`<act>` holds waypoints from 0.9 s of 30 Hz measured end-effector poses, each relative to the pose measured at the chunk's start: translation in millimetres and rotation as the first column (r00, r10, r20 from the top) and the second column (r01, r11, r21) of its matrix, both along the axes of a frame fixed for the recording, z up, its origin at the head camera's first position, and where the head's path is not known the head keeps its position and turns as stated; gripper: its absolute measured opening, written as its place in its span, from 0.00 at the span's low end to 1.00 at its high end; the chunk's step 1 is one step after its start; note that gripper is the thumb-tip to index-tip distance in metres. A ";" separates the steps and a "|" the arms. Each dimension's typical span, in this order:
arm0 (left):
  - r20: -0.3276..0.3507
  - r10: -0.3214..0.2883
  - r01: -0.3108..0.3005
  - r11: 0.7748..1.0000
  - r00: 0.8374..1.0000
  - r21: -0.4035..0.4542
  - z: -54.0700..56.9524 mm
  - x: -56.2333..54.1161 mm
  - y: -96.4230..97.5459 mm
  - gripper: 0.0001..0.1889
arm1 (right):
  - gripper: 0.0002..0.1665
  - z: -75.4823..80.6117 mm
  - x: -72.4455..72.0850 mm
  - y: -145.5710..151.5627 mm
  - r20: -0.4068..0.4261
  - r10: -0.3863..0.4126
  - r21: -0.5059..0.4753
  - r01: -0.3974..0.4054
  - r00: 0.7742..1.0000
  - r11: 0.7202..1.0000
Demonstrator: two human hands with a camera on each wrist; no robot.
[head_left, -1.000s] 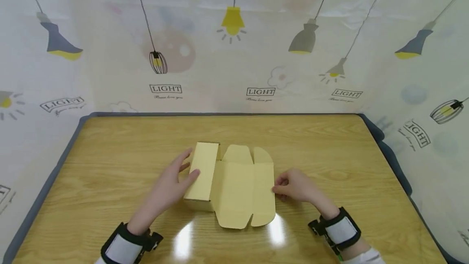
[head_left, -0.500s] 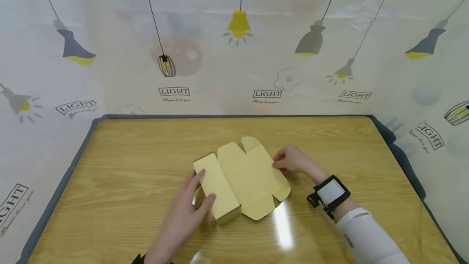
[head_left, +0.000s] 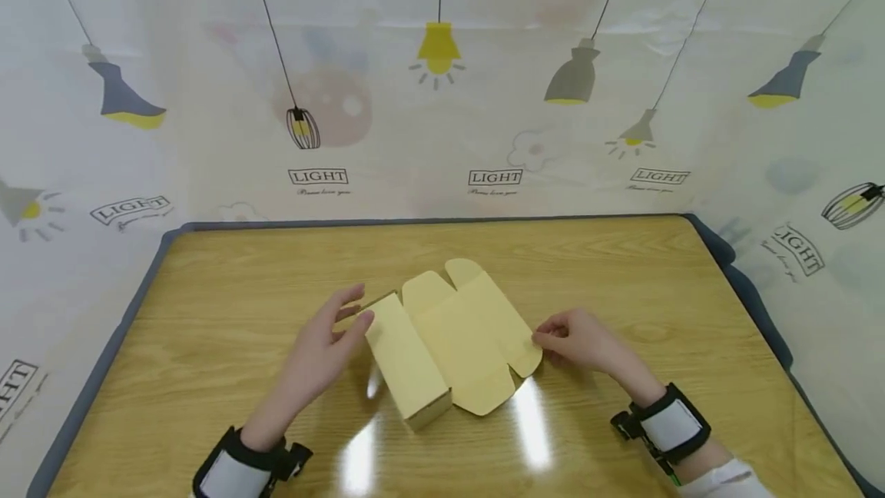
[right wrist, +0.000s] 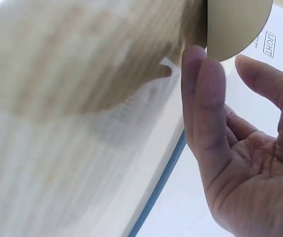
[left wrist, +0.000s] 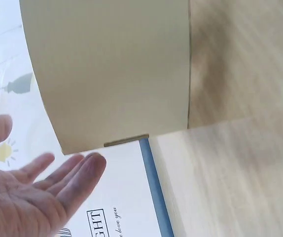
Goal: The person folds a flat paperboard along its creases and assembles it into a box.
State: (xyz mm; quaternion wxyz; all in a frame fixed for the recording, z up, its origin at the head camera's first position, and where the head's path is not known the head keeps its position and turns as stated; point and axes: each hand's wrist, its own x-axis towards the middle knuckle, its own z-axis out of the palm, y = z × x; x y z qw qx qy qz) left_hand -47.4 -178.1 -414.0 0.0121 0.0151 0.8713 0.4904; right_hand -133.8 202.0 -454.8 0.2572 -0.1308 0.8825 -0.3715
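Note:
A small pale yellow cardboard box (head_left: 408, 356) lies at a slant on the wooden table. Its lid (head_left: 466, 329) is folded out flat to the right, with notched, rounded flaps. My left hand (head_left: 321, 348) hovers by the box's far left corner, fingers loosely extended. In the left wrist view a gap shows between the fingertips (left wrist: 96, 160) and the cardboard wall (left wrist: 112, 74). At the lid's right edge is my right hand (head_left: 581, 340). The right wrist view has its thumb and fingers apart, close to a rounded flap (right wrist: 235, 29); contact there is hard to tell.
The wooden table (head_left: 263, 275) has a grey-blue edge strip (head_left: 429, 221). Behind it and at the sides hangs a pale cloth (head_left: 387, 121) printed with lamps. Light glares off the tabletop near the box.
The box has turned so its lid slants to the right. My left hand held its side half a second ago and has since come away; my right hand has slid nearer along the lid edge.

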 end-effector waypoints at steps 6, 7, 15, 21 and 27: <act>0.041 -0.090 0.092 0.995 0.995 -0.046 -3.6 -22.7 -8.1 0.25 | 0.16 -5.4 14.2 0.7 0.155 0.025 -0.160 0.001 0.988 0.987; 0.043 -0.098 0.100 0.993 0.994 -0.060 -4.9 -24.0 -7.9 0.24 | 0.16 -5.9 13.2 0.3 0.178 0.021 -0.177 0.011 0.984 0.984; 0.049 -0.106 0.109 0.993 0.993 -0.050 -6.4 -7.5 0.0 0.23 | 0.23 -3.9 -16.0 -4.4 0.182 -0.044 -0.177 0.077 0.982 0.981; 0.066 -0.048 0.048 0.999 0.997 0.000 -11.3 17.8 13.1 0.22 | 0.24 -0.1 -45.7 -20.0 0.104 -0.077 -0.097 0.087 0.992 0.991; 0.031 0.018 -0.019 0.999 0.999 0.028 -15.5 34.4 29.7 0.19 | 0.23 -0.5 -68.7 -31.5 0.072 -0.080 -0.062 0.084 0.994 0.995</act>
